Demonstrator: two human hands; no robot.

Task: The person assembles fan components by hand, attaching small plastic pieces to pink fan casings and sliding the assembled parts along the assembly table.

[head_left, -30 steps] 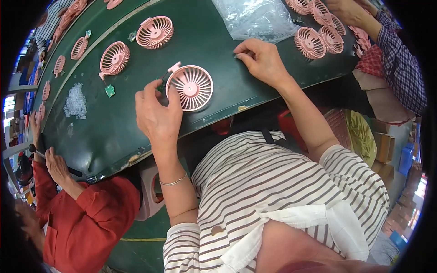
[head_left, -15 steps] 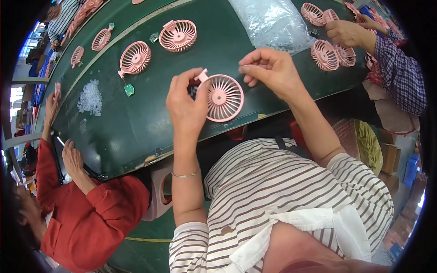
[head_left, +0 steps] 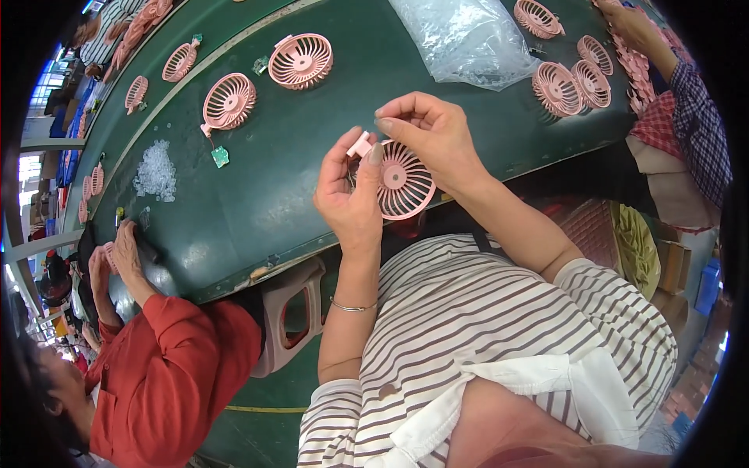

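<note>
**Holding pink fan cover (head_left: 396,178) in left hand (head_left: 343,195), at near edge of green table (head_left: 257,195)**

Gripping at the rim, thumb and fingers around short pink stub (head_left: 360,146). Showing slots and hub to camera; can't tell if touching table. Pressing thumb and index close together on right hand (head_left: 437,140), just above the rim; can't tell if pinching anything small. Off to left: second cover (head_left: 230,101) with green circuit board (head_left: 220,157) near, third cover (head_left: 301,61) beyond, heap of clear bits (head_left: 156,173). Past right hand: plastic bag (head_left: 472,47). At left end: co-worker in red sleeves (head_left: 187,351).
</note>
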